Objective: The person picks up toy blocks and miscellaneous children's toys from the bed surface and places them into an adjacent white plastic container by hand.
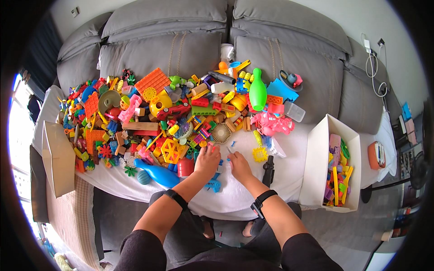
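A large heap of mixed plastic toys and wooden blocks covers the white cloth (237,203) before me. My left hand (206,161) reaches onto the heap's near right edge, fingers spread and pointing down over small pieces; whether it grips one is hidden. Just right of it, my right hand (239,166) has its fingers curled around a small thin object, which looks like a little screwdriver or stick with a grey tip (229,149). A red cup-like toy (185,167) and a blue toy bowling pin (158,172) lie left of my left forearm. A round beige slotted piece (221,132) lies beyond my hands.
A white box (313,169) with toys stands at right; another pale box (62,162) stands at left. A black toy gun part (268,171), a yellow frame piece (260,154), a pink toy figure (271,124) and a green bowling pin (258,90) lie right. Behind is a grey sofa (162,54).
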`<control>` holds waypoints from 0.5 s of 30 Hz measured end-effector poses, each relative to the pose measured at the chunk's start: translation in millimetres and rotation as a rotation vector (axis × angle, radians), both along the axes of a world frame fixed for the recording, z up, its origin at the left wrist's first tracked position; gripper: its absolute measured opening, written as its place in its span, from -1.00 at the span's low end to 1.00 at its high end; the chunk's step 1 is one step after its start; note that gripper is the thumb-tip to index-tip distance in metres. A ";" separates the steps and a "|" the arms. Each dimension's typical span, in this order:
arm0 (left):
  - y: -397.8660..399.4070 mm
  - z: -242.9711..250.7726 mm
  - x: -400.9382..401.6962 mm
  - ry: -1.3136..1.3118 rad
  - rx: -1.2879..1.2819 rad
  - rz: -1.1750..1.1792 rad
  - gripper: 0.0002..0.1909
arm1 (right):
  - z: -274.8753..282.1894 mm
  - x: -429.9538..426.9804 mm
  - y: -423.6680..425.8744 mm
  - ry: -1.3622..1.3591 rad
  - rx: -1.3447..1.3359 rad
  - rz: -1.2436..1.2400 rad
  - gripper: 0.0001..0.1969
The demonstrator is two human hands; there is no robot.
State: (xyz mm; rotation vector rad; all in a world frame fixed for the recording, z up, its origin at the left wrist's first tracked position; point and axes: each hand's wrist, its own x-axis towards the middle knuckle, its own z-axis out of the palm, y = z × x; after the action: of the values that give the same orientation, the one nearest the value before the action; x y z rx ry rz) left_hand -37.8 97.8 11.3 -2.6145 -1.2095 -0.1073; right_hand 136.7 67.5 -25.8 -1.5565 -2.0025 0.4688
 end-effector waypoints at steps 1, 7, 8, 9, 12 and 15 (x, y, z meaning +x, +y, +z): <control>0.3 -6.7 0.6 0.000 0.005 0.002 -0.70 | -1.1 -4.6 0.7 0.000 0.005 0.002 -0.81; -4.6 -36.7 21.2 0.094 -0.198 0.033 -0.68 | -9.9 -13.9 9.5 -0.124 -0.025 -0.074 -0.80; -3.9 -30.0 23.5 0.078 -0.193 0.010 -0.69 | -11.5 -7.1 12.8 -0.128 -0.023 -0.079 -0.80; -1.4 -23.8 21.8 0.079 -0.190 0.012 -0.69 | -9.8 -2.0 17.8 -0.092 -0.004 -0.119 -0.80; 9.5 -17.4 11.2 -0.086 -0.184 0.103 -0.77 | -0.9 5.9 39.2 -0.078 0.055 -0.154 -0.75; 12.4 -19.1 -1.0 -0.114 -0.168 0.031 -0.65 | 6.7 -2.8 48.5 -0.194 0.006 -0.095 -0.68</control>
State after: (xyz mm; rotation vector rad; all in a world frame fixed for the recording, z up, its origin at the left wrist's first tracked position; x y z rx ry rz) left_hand -38.8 110.2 -7.7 -2.7651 -1.3509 -0.1575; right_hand 133.9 116.1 -19.2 -1.7422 -2.0568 0.2832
